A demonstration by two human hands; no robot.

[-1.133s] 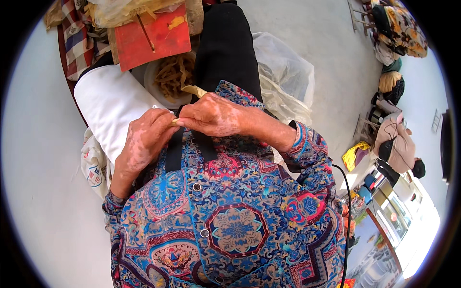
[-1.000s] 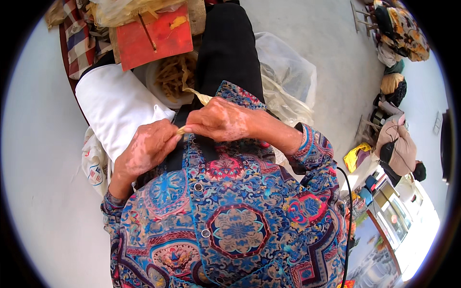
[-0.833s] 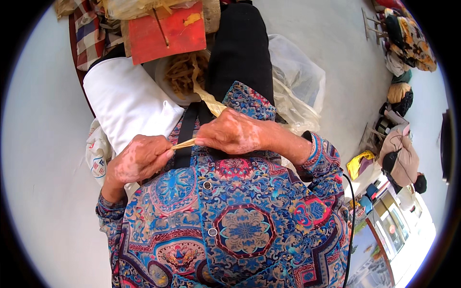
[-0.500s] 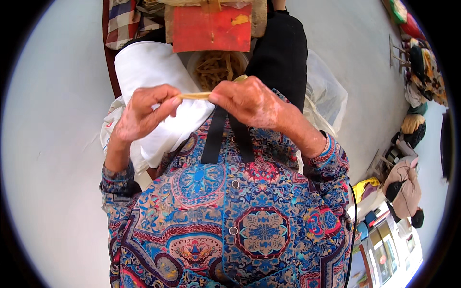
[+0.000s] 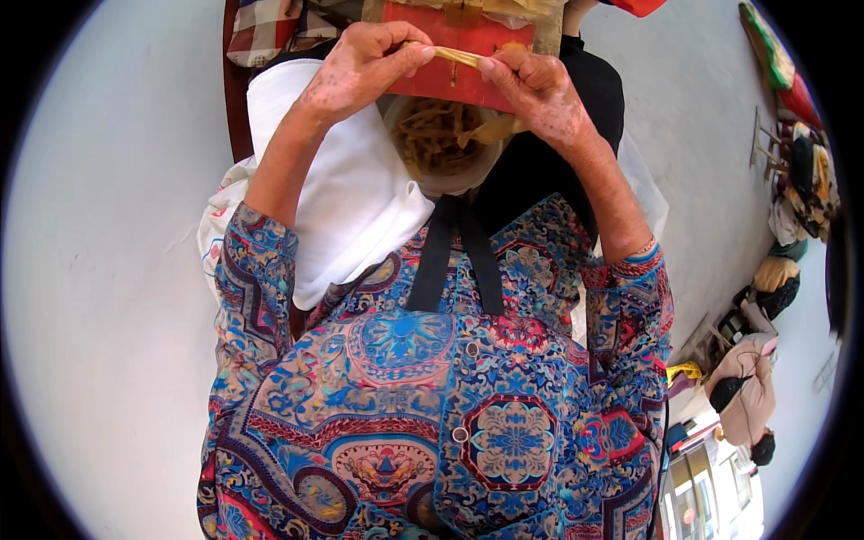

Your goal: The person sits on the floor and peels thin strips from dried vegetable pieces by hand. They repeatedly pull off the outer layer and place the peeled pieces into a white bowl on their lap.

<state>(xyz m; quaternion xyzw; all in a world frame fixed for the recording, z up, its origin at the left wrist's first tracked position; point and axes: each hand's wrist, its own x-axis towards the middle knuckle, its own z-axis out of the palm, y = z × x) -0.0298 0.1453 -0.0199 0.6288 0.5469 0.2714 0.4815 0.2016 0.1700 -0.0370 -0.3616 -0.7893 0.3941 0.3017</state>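
Note:
A pale tan strip (image 5: pixel 457 57), looking twisted or folded, is stretched between my two hands. My left hand (image 5: pixel 364 72) pinches one end between thumb and fingers. On the other end my right hand (image 5: pixel 540 94) has its fingers curled closed. A loose, flatter tail of the same material (image 5: pixel 495 131) hangs from beneath the right hand, over the bowl. Both hands are above a red board (image 5: pixel 423 83), which they partly cover. Below it, between my knees, a white bowl (image 5: pixel 450 186) holds several similar tan strips (image 5: pixel 432 130).
A white cloth (image 5: pixel 337 189) lies over my left thigh. Checked fabric (image 5: pixel 264 31) is at the far left. Clear plastic (image 5: pixel 643 184) hangs beside my right leg. Along the right wall stand clothes-draped chairs (image 5: pixel 751 378) and other piled cloth. Pale grey floor (image 5: pixel 117 225) stretches out left.
Both hands have moved forward and rightward, up over the red board, still holding the strip between them. The strip's loose tail and more of the bowl now show.

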